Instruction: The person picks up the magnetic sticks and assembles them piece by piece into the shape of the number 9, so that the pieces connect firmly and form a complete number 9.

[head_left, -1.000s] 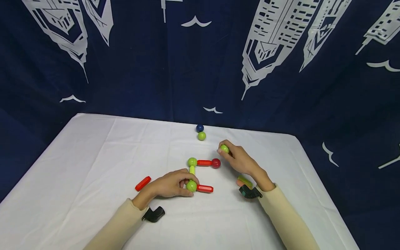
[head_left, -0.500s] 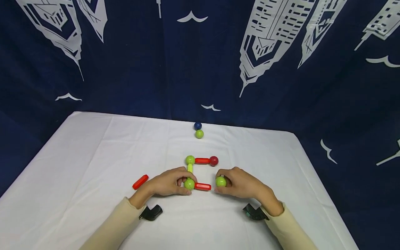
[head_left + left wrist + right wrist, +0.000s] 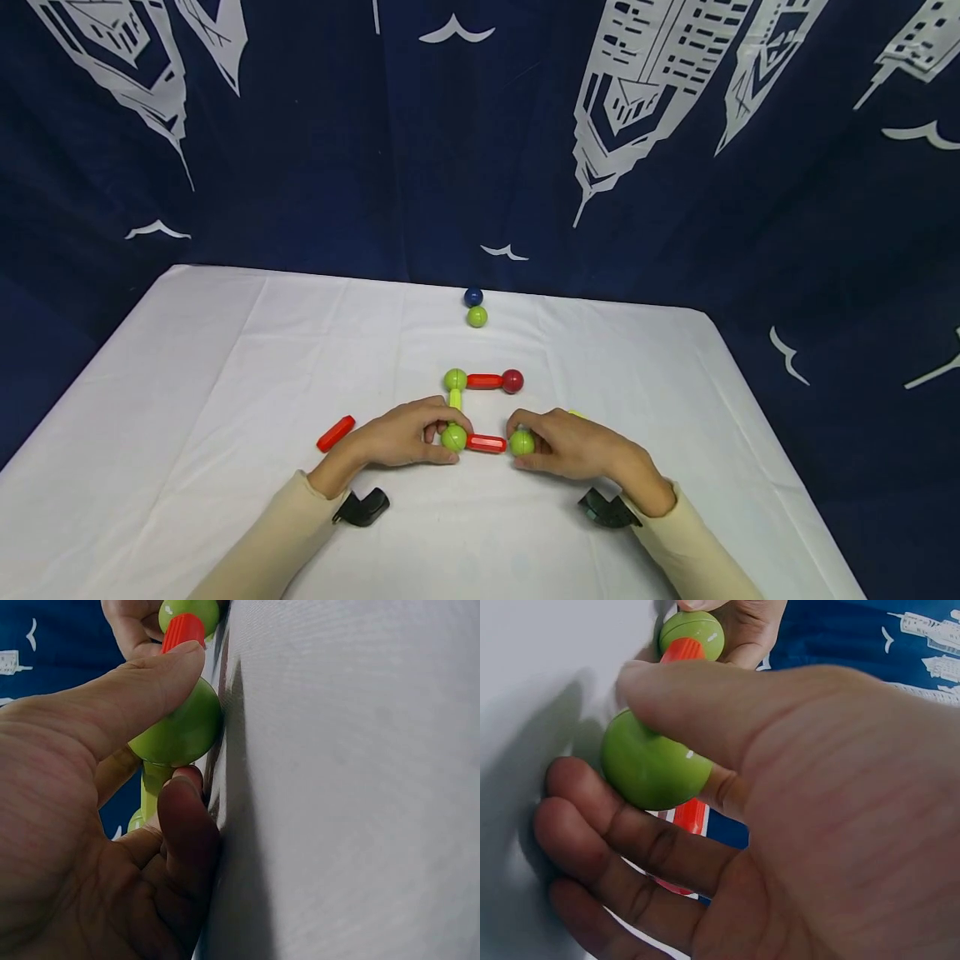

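Note:
My left hand (image 3: 408,432) grips a green ball (image 3: 453,437) at the near corner of a joined shape. From that ball a red stick (image 3: 487,443) points right, and a yellow-green stick (image 3: 455,400) runs back to another green ball (image 3: 455,380). A second red stick (image 3: 484,381) links that far ball to a red ball (image 3: 512,381). Between thumb and fingers, my right hand (image 3: 573,443) pinches a separate green ball (image 3: 654,761), right at the free end of the near red stick. In the right wrist view its other fingers stretch out beneath the ball.
A loose red stick (image 3: 335,434) lies left of my left hand. Toward the back edge of the white-covered table (image 3: 360,333) sit a blue ball (image 3: 473,297) and a green ball (image 3: 477,317). Part of a yellow-green piece (image 3: 577,413) peeks out behind my right hand.
My right hand has brought its green ball from the back right toward me, then slightly left to the red stick's end. The left hand has kept its grip in place.

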Demonstrator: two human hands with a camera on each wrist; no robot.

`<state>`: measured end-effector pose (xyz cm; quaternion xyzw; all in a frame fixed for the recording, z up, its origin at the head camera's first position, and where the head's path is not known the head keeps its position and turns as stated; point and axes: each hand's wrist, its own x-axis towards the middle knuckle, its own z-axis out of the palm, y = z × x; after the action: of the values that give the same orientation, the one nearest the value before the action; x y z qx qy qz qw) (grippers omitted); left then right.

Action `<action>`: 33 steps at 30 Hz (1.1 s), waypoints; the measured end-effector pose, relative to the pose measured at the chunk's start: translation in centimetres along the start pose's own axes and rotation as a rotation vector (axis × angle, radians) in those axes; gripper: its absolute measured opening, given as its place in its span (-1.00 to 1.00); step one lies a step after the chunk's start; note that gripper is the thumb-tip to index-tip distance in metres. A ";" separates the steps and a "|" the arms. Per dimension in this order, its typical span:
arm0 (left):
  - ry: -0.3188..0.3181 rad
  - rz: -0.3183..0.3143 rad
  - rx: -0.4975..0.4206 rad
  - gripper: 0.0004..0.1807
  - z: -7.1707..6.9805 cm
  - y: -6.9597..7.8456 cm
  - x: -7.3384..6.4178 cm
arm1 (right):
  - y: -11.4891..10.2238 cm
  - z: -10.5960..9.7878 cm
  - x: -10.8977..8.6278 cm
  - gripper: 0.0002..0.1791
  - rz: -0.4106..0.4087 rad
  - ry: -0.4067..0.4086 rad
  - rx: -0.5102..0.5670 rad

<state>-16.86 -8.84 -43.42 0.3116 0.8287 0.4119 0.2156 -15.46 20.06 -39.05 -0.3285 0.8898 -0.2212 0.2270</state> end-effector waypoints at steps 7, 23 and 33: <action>0.003 0.002 0.002 -0.63 -0.1 0.0 0.0 | -0.3 0.0 0.1 -0.69 -0.011 -0.007 -0.022; -0.006 0.017 0.001 -0.62 -0.1 0.0 0.1 | 0.1 -0.6 0.0 -0.54 0.034 0.007 -0.004; 0.002 0.029 -0.013 -0.62 -0.2 0.0 0.0 | 2.0 -3.8 -2.2 -0.53 0.049 0.108 0.031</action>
<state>-17.03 -8.94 -43.27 0.3215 0.8216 0.4208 0.2109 -17.02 23.81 -36.54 -0.2908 0.9049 -0.2466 0.1891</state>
